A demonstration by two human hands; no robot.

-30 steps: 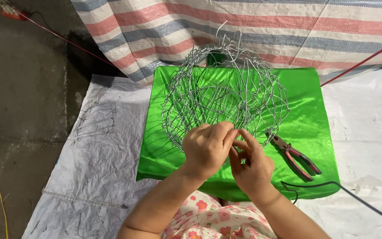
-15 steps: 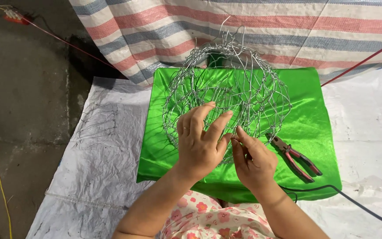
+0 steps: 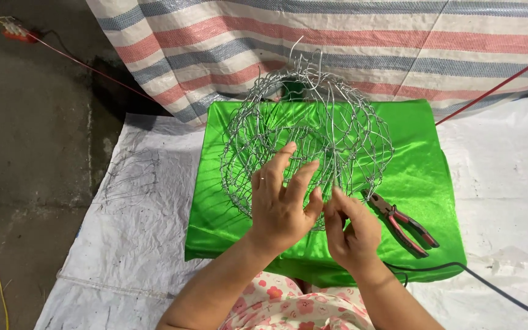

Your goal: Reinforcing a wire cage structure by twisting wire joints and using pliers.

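Floral sleeve: pink-flowered cloth covers my lap at the near edge, both forearms reaching out from it.
Right hand (image 3: 352, 229): my fingers are pinched together on a loose strand at the near rim of the round silver wire-mesh basket (image 3: 307, 134).
Left hand (image 3: 282, 198): fingers spread, palm and tips pressed against the mesh just beside that strand to steady it.
Doing it well: I judge the twist should stay tight and close to the rim, with my left hand bracing so the frame does not roll.
Red-handled pliers (image 3: 406, 223): lying on the shiny green satin cloth (image 3: 423, 153), near my right hand.
Basket's place: on the green cloth, over white woven sheeting (image 3: 123, 214) on the floor; a striped tarp (image 3: 337, 36) lies beyond.
Change: half a second ago my left fingers were less fanned; they now reach higher on the mesh.
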